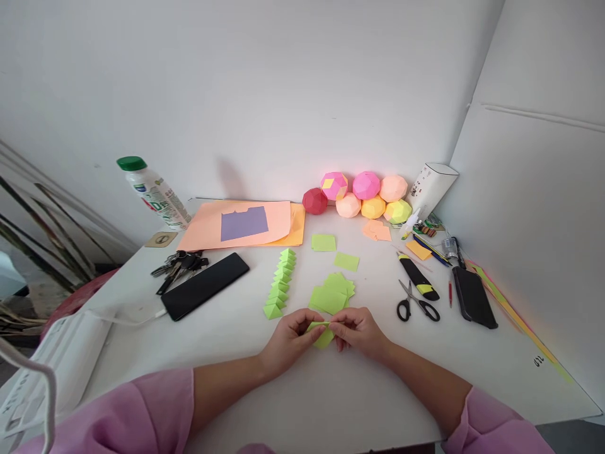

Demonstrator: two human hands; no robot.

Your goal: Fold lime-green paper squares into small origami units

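Note:
My left hand (295, 337) and my right hand (360, 331) meet near the middle of the white table, both pinching one small green paper piece (323, 338) along its upper edge. Just beyond my fingers lies a loose pile of green paper cards (328, 297). Two more spots of green card, one a single piece (346, 261) and one a small stack (323, 242), are farther back. To the left of the pile, a row of folded green pieces (278, 285) runs away from me.
Scissors (410, 301), a utility knife (418, 276) and a black case (473, 297) lie at the right. Paper balls (366, 185) stand along the wall. At the left are a black phone-like slab (205, 286), keys (182, 265), a bottle (158, 197) and orange sheets (203, 224).

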